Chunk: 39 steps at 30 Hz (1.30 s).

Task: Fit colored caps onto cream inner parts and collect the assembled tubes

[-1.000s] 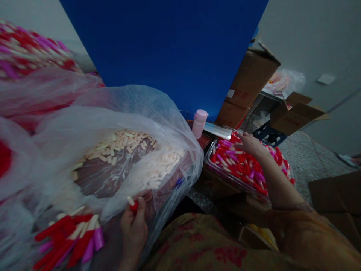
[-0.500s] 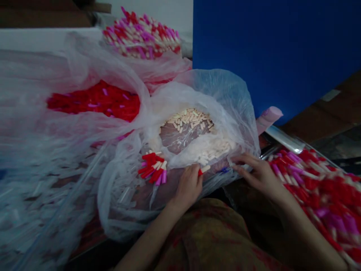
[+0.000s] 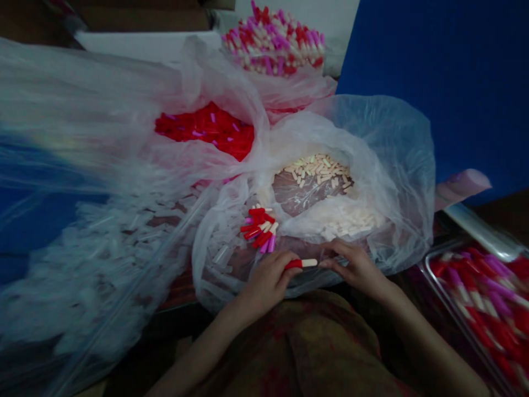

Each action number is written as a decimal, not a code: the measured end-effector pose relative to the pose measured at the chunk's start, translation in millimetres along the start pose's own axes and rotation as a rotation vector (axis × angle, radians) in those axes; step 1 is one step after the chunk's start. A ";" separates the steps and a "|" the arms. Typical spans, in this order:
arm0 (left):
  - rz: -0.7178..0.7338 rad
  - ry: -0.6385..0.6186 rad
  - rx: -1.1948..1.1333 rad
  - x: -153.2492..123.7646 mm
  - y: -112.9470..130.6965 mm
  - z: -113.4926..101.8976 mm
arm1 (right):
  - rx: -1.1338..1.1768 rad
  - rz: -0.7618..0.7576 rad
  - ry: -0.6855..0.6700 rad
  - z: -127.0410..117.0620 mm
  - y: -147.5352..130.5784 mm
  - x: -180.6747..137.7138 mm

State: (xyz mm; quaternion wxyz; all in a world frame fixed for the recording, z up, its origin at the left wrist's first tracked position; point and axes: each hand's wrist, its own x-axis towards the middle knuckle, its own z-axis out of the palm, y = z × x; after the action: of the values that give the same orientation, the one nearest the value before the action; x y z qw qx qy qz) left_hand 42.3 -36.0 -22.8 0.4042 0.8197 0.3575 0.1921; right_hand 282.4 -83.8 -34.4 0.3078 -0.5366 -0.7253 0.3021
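Observation:
My left hand (image 3: 268, 275) is closed in a pinch on the red end of a small red-and-cream tube (image 3: 303, 263). The tube lies level, its cream end pointing right. At that cream end is my right hand (image 3: 351, 263), thumb and forefinger brought together; anything between them is too small to make out. Just beyond my left hand, a bunch of red, purple and cream tubes (image 3: 260, 229) rests on the clear plastic bag (image 3: 397, 138). Loose cream pieces (image 3: 318, 168) lie inside the bag's opening, with a paler heap (image 3: 351, 220) nearer my right hand.
A bag of red pieces (image 3: 210, 132) stands at the back left, and clear pieces (image 3: 124, 237) spread across the left. Finished-looking red, purple and cream tubes fill a box (image 3: 275, 41) at the back and a clear tray (image 3: 446, 309) at right. A pink roll (image 3: 463, 187) lies near a blue panel (image 3: 433, 60).
My right hand has come inward from the bag's right edge to the tube's cream end. My left hand has drawn the tube closer to my body. The whole view has shifted.

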 end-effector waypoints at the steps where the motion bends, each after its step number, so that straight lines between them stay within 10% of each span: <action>1: -0.036 0.067 -0.044 -5.4 -3.0 -12.9 | -0.020 0.004 0.031 -0.9 1.4 3.2; 8: -0.395 0.591 -0.439 -54.4 -15.3 -91.4 | -0.047 -0.017 0.031 -5.0 -2.6 30.8; 12: -0.356 0.712 -0.691 -79.2 -9.3 -105.7 | -0.003 -0.070 -0.057 6.9 -12.1 51.4; 19: -0.289 0.658 -0.762 -87.5 -13.5 -88.0 | -0.020 -0.323 -0.227 67.3 -43.6 94.4; 27: -0.455 0.646 -0.359 -97.3 -43.9 -54.4 | -0.736 -0.398 -0.098 145.1 -66.1 129.0; 33: -0.458 0.687 -0.084 -102.3 -49.7 -45.6 | -0.753 -0.396 -0.075 149.9 -66.4 133.4; 39: -0.444 0.685 -0.007 -97.7 -53.2 -41.6 | -0.167 -0.363 0.062 122.6 -60.1 121.0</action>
State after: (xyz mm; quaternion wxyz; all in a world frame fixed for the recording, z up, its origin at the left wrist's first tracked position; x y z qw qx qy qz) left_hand -71.2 -64.3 -43.0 0.2962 0.6097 0.6391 0.3634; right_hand 123.9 5.2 -50.5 0.3340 -0.4298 -0.8227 0.1639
